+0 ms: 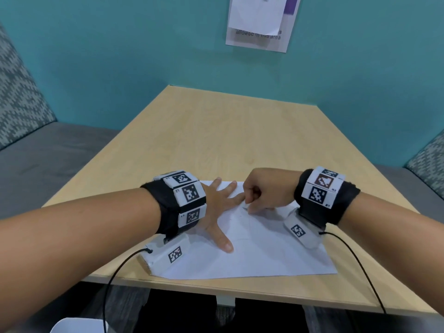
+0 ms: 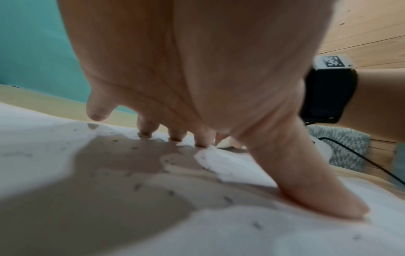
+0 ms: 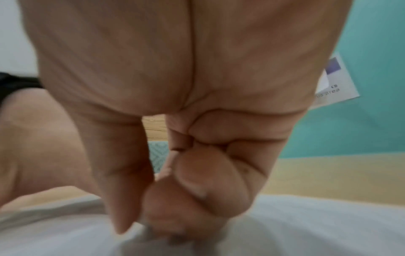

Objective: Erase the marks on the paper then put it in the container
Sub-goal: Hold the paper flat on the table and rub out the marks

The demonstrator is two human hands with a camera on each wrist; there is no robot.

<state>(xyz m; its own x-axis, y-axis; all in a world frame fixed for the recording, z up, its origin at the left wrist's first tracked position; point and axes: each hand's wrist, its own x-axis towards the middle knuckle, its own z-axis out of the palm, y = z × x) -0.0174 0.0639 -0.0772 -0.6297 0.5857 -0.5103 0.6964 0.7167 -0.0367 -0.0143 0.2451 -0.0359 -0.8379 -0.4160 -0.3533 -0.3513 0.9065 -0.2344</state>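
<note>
A white sheet of paper [image 1: 259, 248] lies on the wooden table near its front edge, with faint pencil marks [image 1: 240, 216] near its middle. My left hand [image 1: 221, 207] lies flat on the sheet's left part, fingers spread, holding it down. My right hand [image 1: 249, 203] is curled over the sheet's upper middle and pinches a small pale eraser [image 2: 223, 142] against the paper, right beside my left fingertips. Dark eraser crumbs [image 2: 137, 186] are scattered on the paper [image 2: 285, 233] under my left palm [image 2: 197, 69]. In the right wrist view the eraser tip is blurred below the fingers [image 3: 122, 199].
The corner of a white container [image 1: 79, 325] shows at the bottom left, below the table's front edge. The light wooden table [image 1: 228, 131] extends back to a teal wall. Grey patterned bench seats stand at both sides. Black wrist cables [image 1: 115, 277] hang over the front edge.
</note>
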